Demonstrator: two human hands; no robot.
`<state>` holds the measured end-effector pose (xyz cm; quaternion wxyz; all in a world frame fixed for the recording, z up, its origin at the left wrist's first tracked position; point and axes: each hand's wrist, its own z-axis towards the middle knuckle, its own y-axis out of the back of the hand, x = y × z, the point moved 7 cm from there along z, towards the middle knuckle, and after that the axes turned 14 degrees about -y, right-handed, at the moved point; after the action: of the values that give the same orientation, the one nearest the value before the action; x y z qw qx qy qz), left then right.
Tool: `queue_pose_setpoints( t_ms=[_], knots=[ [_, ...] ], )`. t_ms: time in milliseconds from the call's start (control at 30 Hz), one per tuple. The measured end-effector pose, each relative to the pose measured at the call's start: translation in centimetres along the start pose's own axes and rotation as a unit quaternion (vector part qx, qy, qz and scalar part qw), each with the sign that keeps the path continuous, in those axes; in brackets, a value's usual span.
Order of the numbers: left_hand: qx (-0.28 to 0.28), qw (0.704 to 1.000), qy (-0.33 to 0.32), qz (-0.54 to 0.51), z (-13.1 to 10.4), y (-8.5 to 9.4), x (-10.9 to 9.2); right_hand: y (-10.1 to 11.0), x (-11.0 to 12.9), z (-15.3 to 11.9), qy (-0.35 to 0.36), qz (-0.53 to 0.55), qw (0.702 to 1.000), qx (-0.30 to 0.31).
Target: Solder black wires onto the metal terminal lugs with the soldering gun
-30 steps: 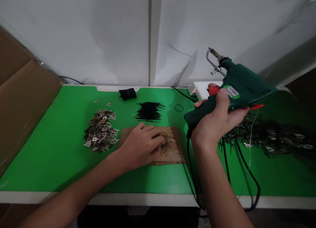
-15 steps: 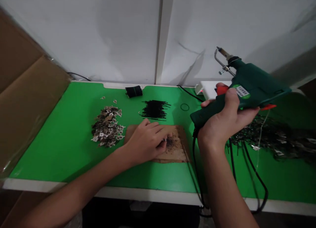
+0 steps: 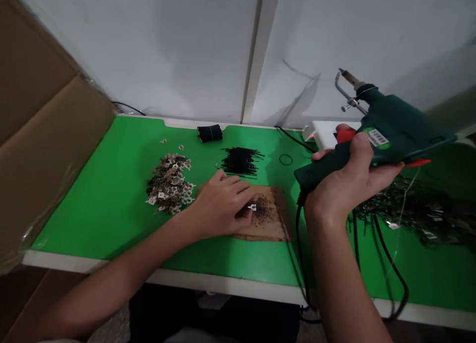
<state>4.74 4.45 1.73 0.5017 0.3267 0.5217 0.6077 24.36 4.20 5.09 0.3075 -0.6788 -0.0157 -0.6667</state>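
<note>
My left hand rests over the brown, scorched board, fingers closed. At its fingertips a small silvery metal tab sticks out, part of it hidden by the fingers. My right hand is wrapped round the handle of a dark green soldering gun, raised above the table with its tip pointing up and left. The thumb lies along the gun's side by the red trigger. Behind the board lies a loose stack of short black wires.
A heap of metal tabs is left of the board. A tied black bundle and a thin rubber band lie farther back. Wired pieces are piled at right, near black cables. A cardboard box stands left.
The left hand's fingers have shifted so that the metal tab shows more plainly at their tips. The right hand still holds the soldering gun up. The whole view has shifted slightly.
</note>
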Motion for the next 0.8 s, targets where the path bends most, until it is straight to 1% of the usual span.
queue_pose_setpoints(
  t_ms=[67,167,333,433,567,633,700,800],
  knots=[
    [0.012,0.999,-0.019,0.029,-0.41,0.51,0.15,-0.11,0.15,-0.08,0.002,-0.005,1.000,0.003],
    [0.015,0.997,-0.043,0.060,-0.71,0.95,0.25,-0.24,0.20,-0.24,-0.005,0.004,1.000,0.012],
    [0.033,0.995,-0.054,0.079,-0.39,0.48,0.16,-0.07,-0.02,-0.32,-0.016,0.019,1.000,0.007],
    [0.034,0.995,-0.053,0.075,-0.33,0.20,0.23,-0.05,-0.19,-0.23,-0.015,0.004,1.000,0.011],
    [0.002,0.997,-0.071,0.040,-0.58,0.40,0.04,0.01,-0.52,-0.06,-0.020,-0.010,1.000,0.011],
    [-0.004,0.997,-0.075,0.015,-0.69,0.46,-0.15,0.07,-0.55,-0.01,-0.016,-0.008,1.000,0.007],
    [0.009,0.997,-0.075,0.007,-0.72,0.30,-0.38,0.09,-0.50,-0.01,-0.013,-0.001,1.000,0.003],
    [0.038,0.997,-0.070,0.024,-0.71,-0.01,-0.64,-0.04,-0.39,-0.13,-0.017,0.015,1.000,0.006]
  ],
)
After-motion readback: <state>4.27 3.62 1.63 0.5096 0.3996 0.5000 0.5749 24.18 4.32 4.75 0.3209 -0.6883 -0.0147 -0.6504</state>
